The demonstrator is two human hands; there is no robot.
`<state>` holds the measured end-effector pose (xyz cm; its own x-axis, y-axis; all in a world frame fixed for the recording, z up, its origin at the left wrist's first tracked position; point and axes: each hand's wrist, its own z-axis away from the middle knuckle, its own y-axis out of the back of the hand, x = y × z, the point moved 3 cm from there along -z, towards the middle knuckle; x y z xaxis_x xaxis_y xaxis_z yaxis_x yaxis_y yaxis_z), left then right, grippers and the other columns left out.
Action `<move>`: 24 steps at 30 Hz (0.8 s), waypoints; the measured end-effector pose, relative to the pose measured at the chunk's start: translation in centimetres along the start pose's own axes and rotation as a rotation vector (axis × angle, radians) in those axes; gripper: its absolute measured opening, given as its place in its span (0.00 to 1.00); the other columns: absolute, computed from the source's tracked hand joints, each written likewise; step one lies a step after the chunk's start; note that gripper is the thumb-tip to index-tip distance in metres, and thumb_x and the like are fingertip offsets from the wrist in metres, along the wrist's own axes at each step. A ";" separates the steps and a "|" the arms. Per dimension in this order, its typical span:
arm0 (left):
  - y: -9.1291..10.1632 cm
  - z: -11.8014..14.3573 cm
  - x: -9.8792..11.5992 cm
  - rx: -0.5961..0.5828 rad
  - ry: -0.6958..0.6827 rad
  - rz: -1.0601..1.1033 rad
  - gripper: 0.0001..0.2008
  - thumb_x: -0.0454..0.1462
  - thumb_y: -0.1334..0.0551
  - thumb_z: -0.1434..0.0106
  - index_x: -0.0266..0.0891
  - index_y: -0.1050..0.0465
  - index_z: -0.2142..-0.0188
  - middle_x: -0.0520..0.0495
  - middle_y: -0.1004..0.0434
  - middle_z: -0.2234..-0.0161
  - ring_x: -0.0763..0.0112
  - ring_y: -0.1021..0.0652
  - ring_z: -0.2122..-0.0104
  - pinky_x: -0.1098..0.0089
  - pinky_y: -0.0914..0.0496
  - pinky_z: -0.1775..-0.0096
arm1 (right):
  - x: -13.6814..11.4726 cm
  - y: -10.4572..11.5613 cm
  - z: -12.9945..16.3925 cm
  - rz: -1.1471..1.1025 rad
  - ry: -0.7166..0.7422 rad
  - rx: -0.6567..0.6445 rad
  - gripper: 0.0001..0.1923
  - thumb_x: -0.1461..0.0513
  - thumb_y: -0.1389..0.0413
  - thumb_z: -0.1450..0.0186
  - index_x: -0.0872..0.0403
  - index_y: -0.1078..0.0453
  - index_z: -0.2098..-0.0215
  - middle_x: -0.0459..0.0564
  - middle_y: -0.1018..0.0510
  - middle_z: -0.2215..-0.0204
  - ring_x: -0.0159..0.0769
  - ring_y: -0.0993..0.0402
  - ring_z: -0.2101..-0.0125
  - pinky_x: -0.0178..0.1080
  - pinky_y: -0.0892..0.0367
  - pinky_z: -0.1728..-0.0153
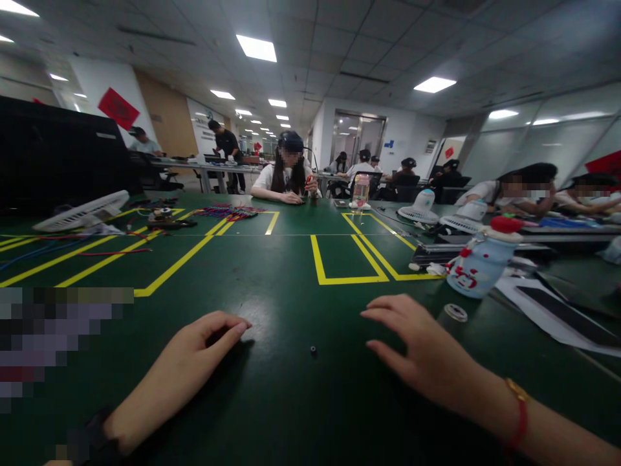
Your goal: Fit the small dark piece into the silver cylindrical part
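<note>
My left hand hovers at the left of the green table, thumb and forefinger pinched together. Whatever may be between those fingertips is too small to make out. To the right, my right hand is open, its thumb apart from the fingers and nothing in its grasp. Between the two hands a small dark ring-shaped part lies on the table, touched by neither. A round, silvery ring-like piece lies just beyond my right wrist.
A light blue bottle with a red top stands at right, near papers and metal rails. Yellow tape marks the tabletop. Wires and a white fan part lie at left. Across sits a person.
</note>
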<state>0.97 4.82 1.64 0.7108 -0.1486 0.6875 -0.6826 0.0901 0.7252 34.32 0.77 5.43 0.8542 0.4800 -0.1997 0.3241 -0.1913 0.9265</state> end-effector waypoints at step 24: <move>-0.1 0.1 -0.2 -0.061 -0.061 0.059 0.18 0.52 0.46 0.36 0.46 0.24 0.60 0.49 0.21 0.59 0.58 0.24 0.57 0.62 0.32 0.55 | 4.1 5.2 -1.5 0.026 -0.206 -0.016 0.12 0.64 0.50 0.38 0.50 0.27 0.59 0.48 0.23 0.60 0.36 0.27 0.60 0.41 0.33 0.58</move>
<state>0.85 4.70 1.38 0.6565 -0.2003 0.7272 -0.7103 0.1601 0.6854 38.87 3.02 9.96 0.9280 0.2892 -0.2349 0.2953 -0.1868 0.9370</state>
